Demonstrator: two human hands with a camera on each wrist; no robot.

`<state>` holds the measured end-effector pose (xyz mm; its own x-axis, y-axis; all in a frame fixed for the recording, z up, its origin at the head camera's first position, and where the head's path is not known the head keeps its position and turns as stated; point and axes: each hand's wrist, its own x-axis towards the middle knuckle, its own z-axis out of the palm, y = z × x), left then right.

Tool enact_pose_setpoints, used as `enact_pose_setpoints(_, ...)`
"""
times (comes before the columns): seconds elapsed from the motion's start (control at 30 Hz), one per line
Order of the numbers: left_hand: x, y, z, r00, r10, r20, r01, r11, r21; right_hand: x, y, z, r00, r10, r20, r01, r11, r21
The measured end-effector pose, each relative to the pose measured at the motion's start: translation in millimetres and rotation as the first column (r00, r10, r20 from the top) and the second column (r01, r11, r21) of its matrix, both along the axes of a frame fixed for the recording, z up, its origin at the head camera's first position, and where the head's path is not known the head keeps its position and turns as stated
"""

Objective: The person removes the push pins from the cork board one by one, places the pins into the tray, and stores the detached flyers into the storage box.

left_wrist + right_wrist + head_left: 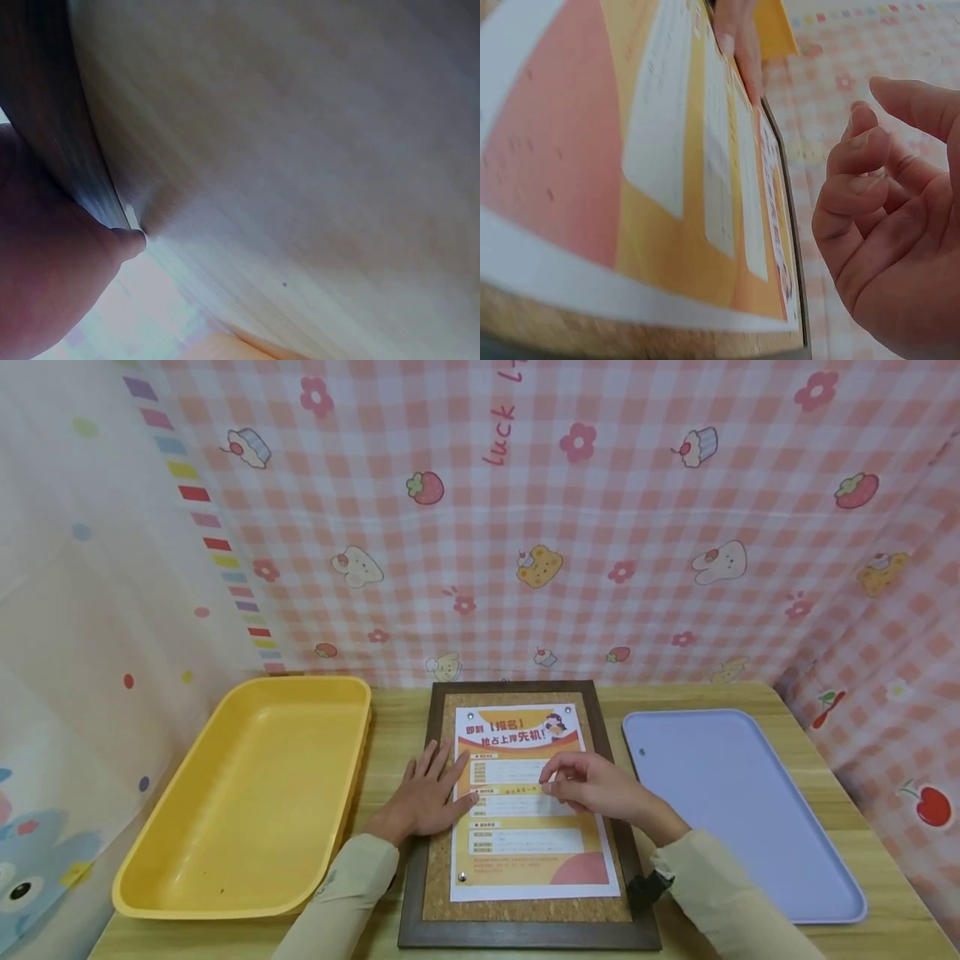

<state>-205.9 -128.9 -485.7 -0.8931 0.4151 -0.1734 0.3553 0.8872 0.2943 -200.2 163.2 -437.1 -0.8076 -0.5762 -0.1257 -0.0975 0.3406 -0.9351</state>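
A printed poster [525,864] in orange, yellow and white lies on a cork board [438,893] with a dark wooden frame [525,935]. Silver pushpins sit at its two top corners and at its lower left corner. My left hand [431,793] rests spread across the board's left side, fingertips on the poster's left edge. Over the middle of the poster hovers my right hand [596,785]. In the right wrist view its fingers [855,184] are loosely curled, the thumb stands apart from them, and nothing shows between them.
On the left stands a deep yellow tray [352,777] with a small dark speck in it. A shallow lilac tray [750,810] lies to the right, a small pin [641,752] near its upper left corner. Checked cloth [480,527] hangs behind the wooden table [397,718].
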Motion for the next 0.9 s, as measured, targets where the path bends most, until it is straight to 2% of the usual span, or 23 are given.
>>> enact_pose_setpoints(0.2,0.3,0.9,1.4,1.000,0.005,-0.001,-0.005,1.000,0.001,10.7,-18.7,4.9,0.999,0.029,0.024,-0.030,1.000,0.003)
enact_pose_setpoints(0.6,-1.2,2.4,-0.9,1.000,0.013,-0.013,-0.013,0.999,-0.031,15.1,-40.0,-8.4,0.996,0.092,0.019,-0.092,0.996,-0.005)
enact_pose_setpoints(0.9,-2.8,1.0,-5.6,1.000,0.005,-0.018,-0.005,1.000,-0.007,20.2,-53.1,-14.2,0.992,0.129,0.014,-0.129,0.991,-0.019)
